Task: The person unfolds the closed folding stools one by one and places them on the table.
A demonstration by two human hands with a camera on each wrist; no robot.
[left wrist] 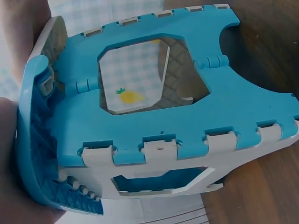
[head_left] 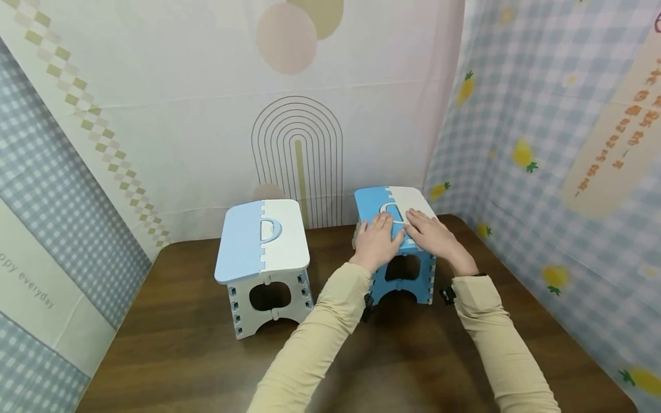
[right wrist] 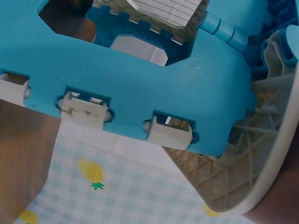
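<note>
A folding step stool [head_left: 370, 201] with a bright blue and white top stands unfolded at the right. My left hand [head_left: 376, 242] rests on the front of its blue half, fingers extended toward the white carry handle [head_left: 385, 207]. Beside it, my right hand [head_left: 435, 234] lies on the white half with straight fingers, the two thumbs close together. From the left wrist, the stool's blue end panel [left wrist: 135, 135] shows hinged to white sides, with the hand at the top's edge. The right wrist view shows the same blue panel [right wrist: 196, 102] and the ribbed underside [right wrist: 229, 172] of the top.
A second folding stool [head_left: 240, 241], pale blue and white, stands unfolded to the left. Both stools are on a dark brown wooden table [head_left: 181, 367]. A patterned cloth [head_left: 196, 160] hangs behind, and a checked cloth [head_left: 516, 189] hangs along the right side.
</note>
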